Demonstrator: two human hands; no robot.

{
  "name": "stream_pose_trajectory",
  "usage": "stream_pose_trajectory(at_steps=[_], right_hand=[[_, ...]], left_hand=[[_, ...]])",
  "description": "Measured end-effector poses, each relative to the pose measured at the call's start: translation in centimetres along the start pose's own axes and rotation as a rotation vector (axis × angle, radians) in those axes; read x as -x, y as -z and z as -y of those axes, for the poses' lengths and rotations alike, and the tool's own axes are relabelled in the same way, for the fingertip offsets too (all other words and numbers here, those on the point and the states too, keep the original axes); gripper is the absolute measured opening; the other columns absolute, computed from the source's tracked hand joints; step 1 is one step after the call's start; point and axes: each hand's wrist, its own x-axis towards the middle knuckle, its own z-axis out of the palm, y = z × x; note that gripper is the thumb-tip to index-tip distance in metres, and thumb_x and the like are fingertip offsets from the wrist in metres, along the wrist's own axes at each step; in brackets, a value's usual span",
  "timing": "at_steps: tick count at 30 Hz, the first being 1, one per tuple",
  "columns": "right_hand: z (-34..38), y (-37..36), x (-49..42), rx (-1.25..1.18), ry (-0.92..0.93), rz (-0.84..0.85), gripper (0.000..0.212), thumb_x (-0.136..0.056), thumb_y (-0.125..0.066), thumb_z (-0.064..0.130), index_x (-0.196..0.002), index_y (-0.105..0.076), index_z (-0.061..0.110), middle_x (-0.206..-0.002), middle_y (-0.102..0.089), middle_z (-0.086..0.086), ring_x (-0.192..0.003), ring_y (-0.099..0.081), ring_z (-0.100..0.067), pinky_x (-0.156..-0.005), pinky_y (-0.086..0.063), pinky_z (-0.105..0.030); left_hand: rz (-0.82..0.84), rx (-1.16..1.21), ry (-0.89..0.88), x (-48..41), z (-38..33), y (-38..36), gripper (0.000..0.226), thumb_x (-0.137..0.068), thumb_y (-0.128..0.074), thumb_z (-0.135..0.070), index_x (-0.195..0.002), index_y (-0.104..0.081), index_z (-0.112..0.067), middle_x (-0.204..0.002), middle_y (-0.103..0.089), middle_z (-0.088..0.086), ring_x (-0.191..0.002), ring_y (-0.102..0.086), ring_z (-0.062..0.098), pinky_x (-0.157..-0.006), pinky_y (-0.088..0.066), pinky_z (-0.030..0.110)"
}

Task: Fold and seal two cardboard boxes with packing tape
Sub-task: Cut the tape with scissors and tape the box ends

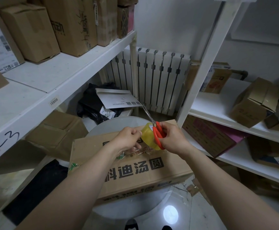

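Observation:
A closed cardboard box (143, 173) with large black printed characters lies on a round white table (135, 211) in front of me. Above its far edge my right hand (172, 138) grips a yellowish roll of packing tape (147, 136) together with red-handled scissors (157, 138), whose blades point up and away. My left hand (128, 138) pinches the loose end of the tape at the roll's left side. A strip of clear tape runs along the box's top seam below the hands.
White shelving (55, 77) on the left carries several cardboard boxes. More boxes (253, 103) sit on the right-hand shelves. A white radiator (158, 82) stands at the back, with a black bag and a white envelope (117, 98) in front of it. Crumpled boxes (55, 131) lie under the left shelf.

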Motion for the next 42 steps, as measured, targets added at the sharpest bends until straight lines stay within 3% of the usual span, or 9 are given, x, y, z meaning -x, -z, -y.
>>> stream_pose_trajectory(at_steps=[4,10,18,21,24,28,33,38,42], right_hand=[[0.1,0.0,-0.1,0.027,-0.005,-0.003,0.025,-0.085,-0.074,0.023,-0.105,-0.06,0.027,-0.094,-0.062,0.006,-0.09,-0.06,-0.011,-0.08,-0.059,-0.035],[0.3,-0.1,-0.3,0.089,-0.052,-0.072,0.019,-0.085,-0.072,0.028,-0.101,-0.061,0.026,-0.087,-0.059,0.008,-0.086,-0.061,-0.013,-0.081,-0.058,-0.039],[0.7,0.0,0.3,0.049,-0.035,-0.106,0.02,-0.086,-0.071,0.029,-0.103,-0.058,0.029,-0.087,-0.056,0.013,-0.083,-0.057,-0.007,-0.083,-0.057,-0.037],[0.7,0.1,0.4,0.047,-0.028,-0.107,0.02,-0.086,-0.072,0.032,-0.101,-0.059,0.03,-0.087,-0.057,0.013,-0.084,-0.059,-0.008,-0.082,-0.057,-0.037],[0.7,-0.2,0.3,0.088,-0.021,-0.097,0.024,-0.085,-0.073,0.038,-0.102,-0.057,0.033,-0.089,-0.06,0.012,-0.086,-0.061,-0.009,-0.081,-0.057,-0.036],[0.6,-0.3,0.5,0.217,0.004,-0.114,0.024,-0.084,-0.072,0.038,-0.099,-0.054,0.032,-0.084,-0.054,0.015,-0.087,-0.06,-0.014,-0.077,-0.055,-0.036],[0.8,-0.7,0.7,0.326,-0.018,-0.128,0.023,-0.086,-0.068,0.04,-0.104,-0.056,0.032,-0.086,-0.061,0.01,-0.086,-0.061,-0.013,-0.074,-0.057,-0.036],[0.9,-0.3,0.7,0.305,-0.081,-0.197,0.02,-0.09,-0.059,0.05,-0.09,-0.058,0.029,-0.077,-0.062,0.006,-0.076,-0.062,-0.015,-0.064,-0.052,-0.033],[0.7,1.3,0.4,0.173,-0.242,-0.241,0.021,-0.09,-0.061,0.043,-0.096,-0.064,0.024,-0.084,-0.065,0.002,-0.08,-0.063,-0.016,-0.075,-0.058,-0.037]], left_hand=[[-0.026,-0.173,-0.105,0.3,-0.1,-0.7,0.027,-0.104,-0.037,-0.032,-0.1,-0.057,-0.015,-0.064,-0.063,0.002,-0.052,-0.051,0.011,-0.049,-0.04,0.02],[-0.11,-0.343,-0.277,0.2,-0.2,-1.1,0.021,-0.103,-0.036,-0.035,-0.089,-0.045,-0.023,-0.07,-0.066,0.001,-0.065,-0.061,0.013,-0.067,-0.048,0.032],[-0.296,-0.045,-0.237,0.4,0.0,-1.0,0.023,-0.101,-0.044,-0.04,-0.101,-0.053,-0.019,-0.088,-0.069,0.001,-0.061,-0.06,0.006,-0.064,-0.053,0.031],[-0.348,-0.023,-0.292,0.5,-0.2,-0.7,0.034,-0.093,-0.055,-0.05,-0.107,-0.051,-0.02,-0.096,-0.062,-0.011,-0.077,-0.063,0.006,-0.072,-0.054,0.029],[-0.318,-0.018,-0.313,0.4,-0.4,-0.5,0.036,-0.086,-0.072,-0.035,-0.115,-0.053,-0.025,-0.095,-0.068,-0.012,-0.087,-0.063,0.0,-0.075,-0.049,0.019],[-0.353,-0.149,-0.312,0.2,-0.7,-0.6,0.034,-0.086,-0.073,-0.03,-0.114,-0.054,-0.029,-0.084,-0.071,-0.014,-0.088,-0.066,0.008,-0.081,-0.053,0.032],[-0.42,-0.449,-0.325,1.0,-1.9,-1.5,0.05,-0.092,-0.062,-0.025,-0.136,-0.04,-0.023,-0.099,-0.068,-0.011,-0.098,-0.061,0.015,-0.08,-0.044,0.029],[-0.444,-0.377,-0.442,1.7,-3.0,-2.3,0.046,-0.092,-0.058,-0.022,-0.134,-0.042,-0.023,-0.089,-0.064,-0.016,-0.091,-0.062,0.013,-0.082,-0.046,0.031],[-0.361,-0.234,-0.471,1.9,-3.0,-3.1,0.041,-0.092,-0.061,-0.026,-0.13,-0.046,-0.029,-0.087,-0.065,-0.018,-0.08,-0.058,-0.001,-0.08,-0.047,0.027]])
